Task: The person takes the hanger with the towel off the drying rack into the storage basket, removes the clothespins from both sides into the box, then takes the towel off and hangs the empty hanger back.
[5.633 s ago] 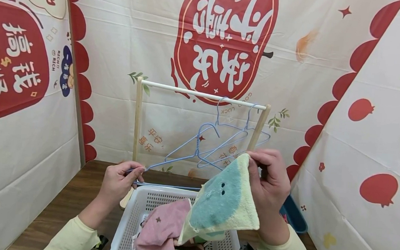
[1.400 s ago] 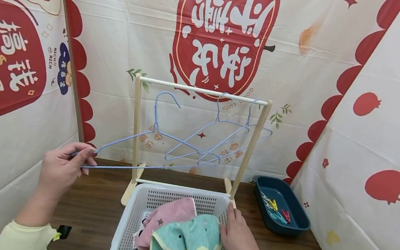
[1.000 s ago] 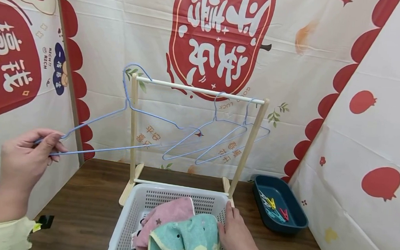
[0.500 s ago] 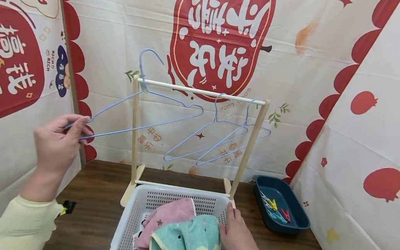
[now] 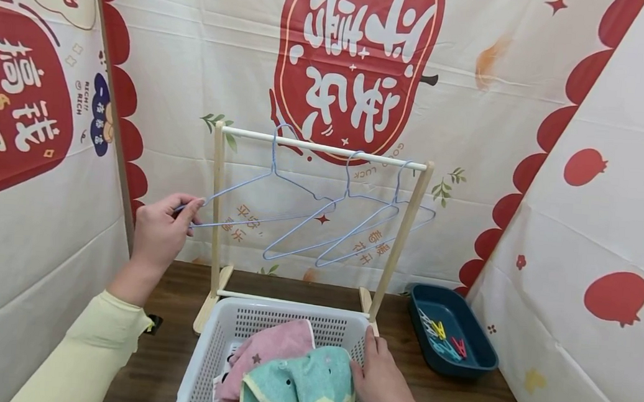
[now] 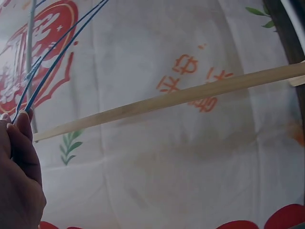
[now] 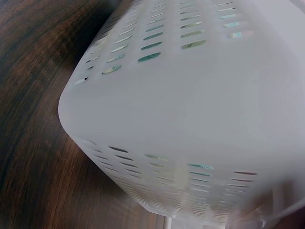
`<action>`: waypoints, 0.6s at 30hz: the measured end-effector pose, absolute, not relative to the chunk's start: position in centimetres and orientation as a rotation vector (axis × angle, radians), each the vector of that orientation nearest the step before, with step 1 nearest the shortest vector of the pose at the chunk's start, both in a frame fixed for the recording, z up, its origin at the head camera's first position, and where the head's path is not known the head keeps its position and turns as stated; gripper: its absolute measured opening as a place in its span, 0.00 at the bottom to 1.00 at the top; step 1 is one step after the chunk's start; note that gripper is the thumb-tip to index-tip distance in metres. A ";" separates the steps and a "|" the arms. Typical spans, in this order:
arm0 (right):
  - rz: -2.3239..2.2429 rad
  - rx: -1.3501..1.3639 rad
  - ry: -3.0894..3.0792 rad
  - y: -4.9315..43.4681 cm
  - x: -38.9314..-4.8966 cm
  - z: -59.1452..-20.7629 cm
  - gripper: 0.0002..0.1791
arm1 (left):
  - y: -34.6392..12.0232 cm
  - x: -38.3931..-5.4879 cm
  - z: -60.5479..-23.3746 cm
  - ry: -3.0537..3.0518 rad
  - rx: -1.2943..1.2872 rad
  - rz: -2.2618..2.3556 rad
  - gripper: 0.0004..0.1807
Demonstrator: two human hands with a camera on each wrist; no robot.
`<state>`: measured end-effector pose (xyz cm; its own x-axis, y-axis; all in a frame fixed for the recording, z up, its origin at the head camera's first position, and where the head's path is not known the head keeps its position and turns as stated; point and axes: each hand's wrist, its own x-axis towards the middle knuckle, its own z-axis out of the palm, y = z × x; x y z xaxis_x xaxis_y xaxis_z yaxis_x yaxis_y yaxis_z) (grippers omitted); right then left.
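My left hand (image 5: pixel 162 226) pinches the left corner of a blue wire hanger (image 5: pixel 245 183) between thumb and fingers. In the head view the hanger's hook reaches over the white rail of the small wooden rack (image 5: pixel 326 147); whether it bears on the rail I cannot tell. The left wrist view shows the blue wire (image 6: pixel 62 55) leaving my fingertips. My right hand (image 5: pixel 385 380) rests on the right rim of the white perforated basket (image 5: pixel 286 307), fingers extended along it. Inside lie a pink towel (image 5: pixel 272 347) and a teal and pale-yellow towel (image 5: pixel 300 383), bunched.
Two more blue hangers (image 5: pixel 347 194) hang at the rail's right end. On the right of the brown wooden table (image 5: pixel 165 364) stands a dark blue tray (image 5: pixel 475 342) with several coloured clothespins (image 5: pixel 440 335). Printed cloth walls (image 5: pixel 197 61) enclose the back and sides.
The teal towel went from my right hand into the basket, and that hand moved to the rim. My left hand swung the hanger left, raised it, then brought it right and down to the rail.
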<state>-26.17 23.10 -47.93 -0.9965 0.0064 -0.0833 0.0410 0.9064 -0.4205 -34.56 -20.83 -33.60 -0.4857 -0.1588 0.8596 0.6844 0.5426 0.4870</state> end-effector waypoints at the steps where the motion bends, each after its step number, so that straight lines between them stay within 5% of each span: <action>1: -0.661 0.037 2.989 23.1 -26.2 -47.9 0.47 | -20.8 -34.6 -34.0 -1.819 -0.429 -1.081 0.05; 18: -0.707 0.035 2.984 23.3 -26.1 -47.6 0.49 | -19.9 -34.0 -36.9 -1.925 -0.314 -0.998 0.09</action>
